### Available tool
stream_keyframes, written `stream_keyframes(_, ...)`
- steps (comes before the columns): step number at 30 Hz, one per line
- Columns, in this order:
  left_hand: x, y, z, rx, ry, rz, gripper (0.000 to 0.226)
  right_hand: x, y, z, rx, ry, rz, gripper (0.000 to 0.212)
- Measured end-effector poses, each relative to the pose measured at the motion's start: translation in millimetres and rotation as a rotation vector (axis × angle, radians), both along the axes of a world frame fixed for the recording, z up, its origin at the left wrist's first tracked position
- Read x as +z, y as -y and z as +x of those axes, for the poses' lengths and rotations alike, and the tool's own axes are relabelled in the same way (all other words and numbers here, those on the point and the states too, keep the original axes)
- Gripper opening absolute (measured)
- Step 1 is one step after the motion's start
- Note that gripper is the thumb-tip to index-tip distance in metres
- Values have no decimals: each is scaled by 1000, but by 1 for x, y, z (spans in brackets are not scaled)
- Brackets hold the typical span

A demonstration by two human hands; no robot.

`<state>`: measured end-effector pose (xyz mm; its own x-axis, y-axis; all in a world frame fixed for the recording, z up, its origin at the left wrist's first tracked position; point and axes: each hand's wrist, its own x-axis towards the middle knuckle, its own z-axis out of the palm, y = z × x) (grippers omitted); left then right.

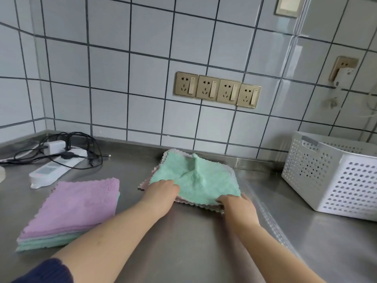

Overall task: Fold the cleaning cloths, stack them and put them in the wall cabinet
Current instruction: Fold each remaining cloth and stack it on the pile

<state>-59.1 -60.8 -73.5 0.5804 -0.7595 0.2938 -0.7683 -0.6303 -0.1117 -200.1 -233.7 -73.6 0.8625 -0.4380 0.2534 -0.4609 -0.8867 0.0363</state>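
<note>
On the steel counter (183,242) near its back edge, the mint-green fluffy cloth (201,181) tops a spread pile. The left hand (163,189) pinches its near-left corner; the right hand (237,205) grips the pile's near-right corner. A purple-topped folded cloth stack (75,207) lies toward the left edge.

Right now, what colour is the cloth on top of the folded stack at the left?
Lilac purple folded stack top, clearest in the head view.
</note>
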Motion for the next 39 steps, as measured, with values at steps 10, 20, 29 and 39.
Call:
stream_keyframes(10, 64, -38, -27, -129, -11, -171, 32, 49, -4, -46, 177, 243, 54, 18)
stream_keyframes(20, 31, -112, -104, -202, -407, 156, 28, 38, -47, -130, 110, -171, 404, 23)
stream_keyframes(29, 36, -130, -112, -96, -573, 318, 21, 39, -51, -162, 60, -271, 546, 19)
stream_keyframes(39, 18, -135, -89, 138, -703, -500, 17, 34, -32, -120, -100, 212, 587, 14)
